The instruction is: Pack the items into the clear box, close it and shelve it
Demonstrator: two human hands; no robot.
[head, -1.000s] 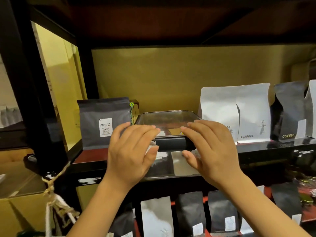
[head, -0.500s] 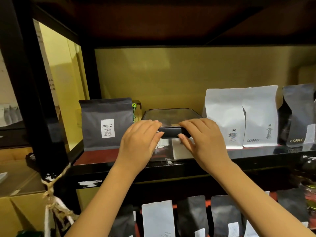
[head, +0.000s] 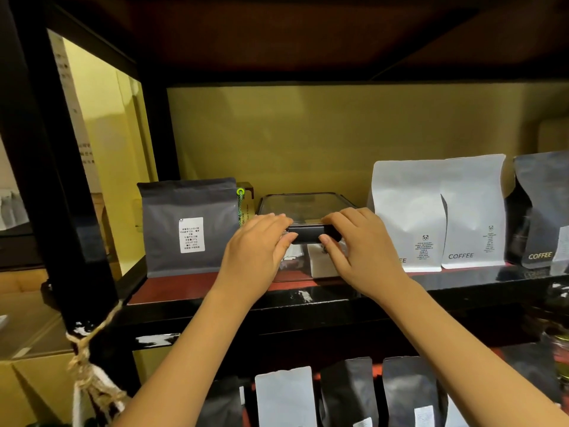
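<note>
Clear box [head: 303,208]: sits lid-on upon the red-topped shelf [head: 184,286], between the grey pouch [head: 189,226] on its left and the white coffee bags [head: 437,211] on its right, close to both.
Front latch [head: 311,237]: a dark bar across the near edge of the lid, folded down as far as I can tell.
Left hand [head: 255,251]: fingers spread flat over the box's near-left corner, thumb under the latch end; pressing on the box, not lifting it.
Right hand [head: 360,245]: mirrors it at the near-right corner, fingertips on the lid rim, thumb tucked below the latch.
Handling: looks like rigid plastic, stiff enough to push from the front edge without flexing; smooth walls, probably slippery; contents seem light.
Where to hold: both near corners beside the latch, palms low.
Risk: a skewed push could knock a neighbouring bag over.
</note>
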